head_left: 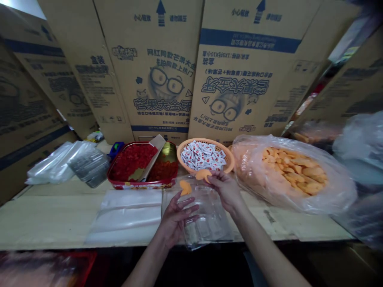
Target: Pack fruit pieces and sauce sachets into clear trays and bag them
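My right hand (225, 190) pinches a curved orange candy piece (203, 174) between thumb and fingertips. A second orange candy piece (186, 187) is at the fingertips of my left hand (177, 218), whose other fingers are partly spread. Below both hands a clear plastic tray (206, 223) with moulded compartments lies at the table's front edge. Part of it is hidden behind my left fingers. Just beyond my hands, an orange basket (231, 159) holds many small white printed sachets (203, 155).
A clear bag (248, 175) of orange pieces stands right. Left of the basket, a red-rimmed tin (143, 185) holds red pieces and a cardboard divider (151, 159). Flat plastic bags (128, 215), stacked clear trays (89, 163) and printed cartons (161, 52) surround the workspace.
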`<state>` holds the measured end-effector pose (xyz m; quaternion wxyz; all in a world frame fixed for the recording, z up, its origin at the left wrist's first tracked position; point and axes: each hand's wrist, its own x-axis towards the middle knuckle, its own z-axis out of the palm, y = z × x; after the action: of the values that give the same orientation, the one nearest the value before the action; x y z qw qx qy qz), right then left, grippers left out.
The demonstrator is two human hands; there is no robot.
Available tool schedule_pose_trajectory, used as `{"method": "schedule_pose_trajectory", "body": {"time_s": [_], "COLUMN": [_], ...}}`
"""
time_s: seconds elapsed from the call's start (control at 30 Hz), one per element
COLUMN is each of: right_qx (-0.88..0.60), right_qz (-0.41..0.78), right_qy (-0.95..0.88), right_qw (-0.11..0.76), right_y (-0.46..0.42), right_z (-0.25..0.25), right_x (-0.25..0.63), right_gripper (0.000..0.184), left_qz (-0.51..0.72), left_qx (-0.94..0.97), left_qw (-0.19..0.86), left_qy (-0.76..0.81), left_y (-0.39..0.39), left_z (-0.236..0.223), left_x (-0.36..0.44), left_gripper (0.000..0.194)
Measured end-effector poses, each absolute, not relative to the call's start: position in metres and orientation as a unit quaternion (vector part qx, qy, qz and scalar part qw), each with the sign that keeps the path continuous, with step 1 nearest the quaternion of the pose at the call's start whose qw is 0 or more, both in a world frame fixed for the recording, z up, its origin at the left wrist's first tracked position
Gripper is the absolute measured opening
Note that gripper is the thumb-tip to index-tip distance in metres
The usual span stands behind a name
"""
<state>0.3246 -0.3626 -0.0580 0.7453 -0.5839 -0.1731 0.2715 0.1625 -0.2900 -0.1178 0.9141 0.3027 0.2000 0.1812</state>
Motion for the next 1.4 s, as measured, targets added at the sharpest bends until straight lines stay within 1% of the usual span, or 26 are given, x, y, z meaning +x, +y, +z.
{"method": "schedule_pose_trajectory", "body": {"time_s": [0.1,0.17,0.23,0.37,0.43,0.47,0.53,0.63,0.7,0.83,0.93,0.97,1.07,1.13,1.2,1.23,1.3,1.4], "right_qx": [-0.631,-0.698,-0.775,-0.867,-0.877,-0.874,-0.864,-0.838,-0.807,-0.771,-0.778,-0.788,-0.817,-0.822,-0.820,-0.818,-0.811,-0.802], "right_qz": [0.202,0.145,0.099,0.024,0.000,-0.003,0.009,0.020,0.033,0.080,0.071,0.068,0.091,0.127,0.155,0.167,0.185,0.195], "right_qy": [-0.196,-0.235,-0.289,-0.384,-0.421,-0.439,-0.463,-0.492,-0.539,-0.599,-0.580,-0.569,-0.548,-0.545,-0.544,-0.545,-0.551,-0.557], "right_qw": [0.723,0.660,0.553,0.316,0.233,0.210,0.199,0.235,0.240,0.202,0.232,0.227,0.154,0.109,0.085,0.076,0.070,0.089], "right_y": [-0.333,-0.321,-0.313,-0.303,-0.300,-0.299,-0.295,-0.287,-0.279,-0.261,-0.241,-0.232,-0.200,-0.178,-0.161,-0.155,-0.148,-0.147], "right_z": [-0.083,-0.093,-0.097,-0.092,-0.086,-0.082,-0.078,-0.076,-0.079,-0.091,-0.099,-0.101,-0.107,-0.112,-0.118,-0.121,-0.125,-0.128], "right_x": [0.301,0.291,0.282,0.262,0.253,0.249,0.245,0.242,0.241,0.241,0.251,0.257,0.279,0.291,0.300,0.303,0.309,0.317], "right_gripper": [0.026,0.018,0.014,0.016,0.017,0.016,0.016,0.022,0.023,0.012,0.019,0.022,0.027,0.036,0.048,0.049,0.042,0.026], "left_qz": [0.226,0.256,0.282,0.305,0.309,0.308,0.299,0.287,0.282,0.278,0.280,0.280,0.275,0.271,0.270,0.270,0.269,0.268], "left_qx": [0.291,0.279,0.268,0.248,0.242,0.240,0.240,0.241,0.241,0.235,0.225,0.222,0.215,0.210,0.205,0.204,0.204,0.208], "left_qw": [0.907,0.902,0.895,0.891,0.892,0.893,0.895,0.898,0.899,0.902,0.902,0.903,0.905,0.906,0.909,0.910,0.914,0.916], "left_qy": [0.204,0.209,0.218,0.225,0.223,0.223,0.225,0.230,0.233,0.232,0.238,0.240,0.245,0.247,0.242,0.238,0.227,0.214], "left_y": [-0.289,-0.288,-0.285,-0.275,-0.269,-0.265,-0.258,-0.250,-0.247,-0.241,-0.234,-0.231,-0.225,-0.223,-0.221,-0.221,-0.219,-0.215], "left_z": [-0.120,-0.123,-0.126,-0.131,-0.131,-0.130,-0.128,-0.126,-0.127,-0.134,-0.138,-0.138,-0.136,-0.136,-0.138,-0.139,-0.143,-0.147], "left_x": [0.155,0.149,0.143,0.129,0.120,0.116,0.107,0.092,0.083,0.066,0.057,0.054,0.047,0.043,0.040,0.039,0.036,0.033], "left_gripper": [0.073,0.073,0.072,0.070,0.071,0.071,0.069,0.066,0.064,0.063,0.063,0.063,0.062,0.062,0.065,0.066,0.069,0.069]}}
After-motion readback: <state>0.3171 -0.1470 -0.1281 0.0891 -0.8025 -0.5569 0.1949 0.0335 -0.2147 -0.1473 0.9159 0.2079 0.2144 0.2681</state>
